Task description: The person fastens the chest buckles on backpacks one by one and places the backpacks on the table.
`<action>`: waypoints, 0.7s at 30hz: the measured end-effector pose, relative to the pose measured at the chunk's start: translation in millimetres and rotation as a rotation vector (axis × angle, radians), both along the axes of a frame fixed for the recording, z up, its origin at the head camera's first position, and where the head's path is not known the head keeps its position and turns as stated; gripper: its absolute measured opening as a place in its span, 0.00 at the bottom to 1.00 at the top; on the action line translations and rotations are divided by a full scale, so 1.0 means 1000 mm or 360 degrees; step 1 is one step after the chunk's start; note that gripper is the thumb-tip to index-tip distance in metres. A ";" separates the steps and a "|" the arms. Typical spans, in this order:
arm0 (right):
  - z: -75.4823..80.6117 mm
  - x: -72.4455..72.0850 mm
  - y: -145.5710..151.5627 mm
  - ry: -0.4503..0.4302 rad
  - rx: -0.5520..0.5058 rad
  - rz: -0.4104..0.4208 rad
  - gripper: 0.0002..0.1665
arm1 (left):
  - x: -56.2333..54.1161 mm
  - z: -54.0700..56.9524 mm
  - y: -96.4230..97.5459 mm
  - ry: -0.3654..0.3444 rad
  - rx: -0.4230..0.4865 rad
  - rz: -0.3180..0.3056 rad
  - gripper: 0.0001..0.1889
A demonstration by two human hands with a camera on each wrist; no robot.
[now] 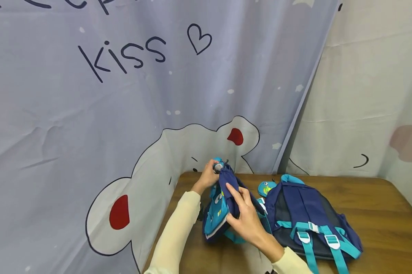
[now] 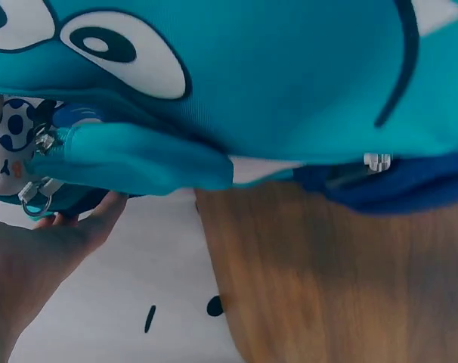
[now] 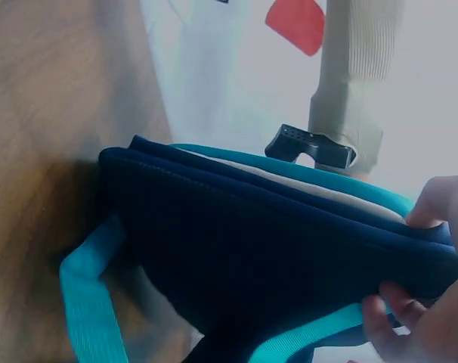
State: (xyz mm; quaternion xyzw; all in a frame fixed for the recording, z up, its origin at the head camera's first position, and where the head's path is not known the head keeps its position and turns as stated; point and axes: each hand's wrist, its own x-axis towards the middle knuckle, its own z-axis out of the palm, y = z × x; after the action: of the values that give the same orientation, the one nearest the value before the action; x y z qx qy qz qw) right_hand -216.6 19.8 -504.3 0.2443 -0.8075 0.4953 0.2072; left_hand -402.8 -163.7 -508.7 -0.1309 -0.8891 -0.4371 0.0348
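A small navy and teal backpack [image 1: 217, 214] with a cartoon print on its front stands tilted on the table. My left hand [image 1: 207, 178] grips its top end, fingers curled round a printed piece [image 2: 16, 136] beside a metal ring. Across the left wrist view spreads the teal front panel [image 2: 289, 83] with big cartoon eyes. My right hand [image 1: 246, 217] holds the side of the same backpack, thumb on one face and fingers on the other. Teal straps [image 3: 93, 302] hang from the dark back in the right wrist view.
To the right, a larger navy backpack [image 1: 306, 201] lies with its back up, teal straps over the table's near side. A round teal tag [image 1: 267, 188] is beside its top. The wooden table [image 1: 380, 213] meets printed curtains [image 1: 226, 76] behind and on the left.
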 end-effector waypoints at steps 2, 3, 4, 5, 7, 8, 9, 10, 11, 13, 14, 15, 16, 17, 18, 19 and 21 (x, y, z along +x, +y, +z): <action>0.002 -0.001 -0.001 0.0090 0.0012 0.0013 0.58 | -0.001 0.001 -0.001 0.0001 0.0088 -0.0013 0.25; 0.004 -0.001 -0.002 0.0126 0.0021 0.0019 0.57 | -0.001 0.001 -0.001 -0.0006 0.0139 -0.0027 0.25; 0.005 -0.002 -0.003 0.0152 0.0028 0.0027 0.57 | -0.001 0.001 -0.003 -0.0013 0.0189 -0.0039 0.25; 0.007 -0.002 -0.004 0.0170 0.0033 0.0038 0.56 | -0.002 -0.001 -0.005 -0.0027 0.0240 -0.0058 0.25; 0.009 -0.001 -0.006 0.0196 0.0055 0.0045 0.56 | -0.006 -0.006 -0.012 -0.0034 0.0306 -0.0100 0.25; 0.010 -0.001 -0.007 0.0207 0.0068 0.0046 0.56 | -0.007 -0.008 -0.017 -0.0041 0.0327 -0.0124 0.25; 0.011 -0.001 -0.008 0.0216 0.0085 0.0043 0.56 | -0.016 -0.019 -0.023 0.0007 0.0367 -0.0187 0.24; 0.012 -0.001 -0.009 0.0226 0.0105 0.0040 0.56 | -0.017 -0.021 -0.027 -0.0002 0.0381 -0.0212 0.25; 0.012 0.000 -0.010 0.0239 0.0126 0.0035 0.56 | -0.018 -0.021 -0.031 -0.0025 0.0387 -0.0222 0.25; 0.014 0.000 -0.011 0.0277 0.0167 0.0034 0.56 | -0.017 -0.017 -0.034 -0.0039 0.0355 -0.0234 0.25; 0.015 0.000 -0.012 0.0298 0.0182 0.0042 0.55 | -0.014 -0.014 -0.035 -0.0053 0.0345 -0.0238 0.25; 0.016 -0.001 -0.012 0.0319 0.0193 0.0050 0.55 | -0.012 -0.011 -0.035 -0.0058 0.0340 -0.0241 0.25; 0.016 -0.001 -0.013 0.0343 0.0201 0.0063 0.54 | -0.001 0.002 -0.032 -0.0104 0.0289 -0.0202 0.26; 0.017 -0.001 -0.013 0.0360 0.0204 0.0081 0.54 | 0.002 0.005 -0.032 -0.0087 0.0261 -0.0197 0.26; 0.018 -0.001 -0.014 0.0371 0.0205 0.0101 0.53 | 0.006 0.008 -0.032 -0.0073 0.0241 -0.0203 0.26; 0.019 -0.002 -0.014 0.0377 0.0209 0.0120 0.53 | 0.009 0.012 -0.032 -0.0079 0.0222 -0.0201 0.26; 0.020 -0.002 -0.015 0.0391 0.0220 0.0150 0.52 | 0.016 0.017 -0.032 -0.0089 0.0227 -0.0207 0.27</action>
State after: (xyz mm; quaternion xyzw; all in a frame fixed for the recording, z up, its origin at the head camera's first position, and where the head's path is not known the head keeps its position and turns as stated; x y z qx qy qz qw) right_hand -218.5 4.6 -484.5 0.3545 -0.7957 0.4142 0.2638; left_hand -386.6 -195.3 -492.1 -0.1734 -0.8460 -0.5041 -0.0094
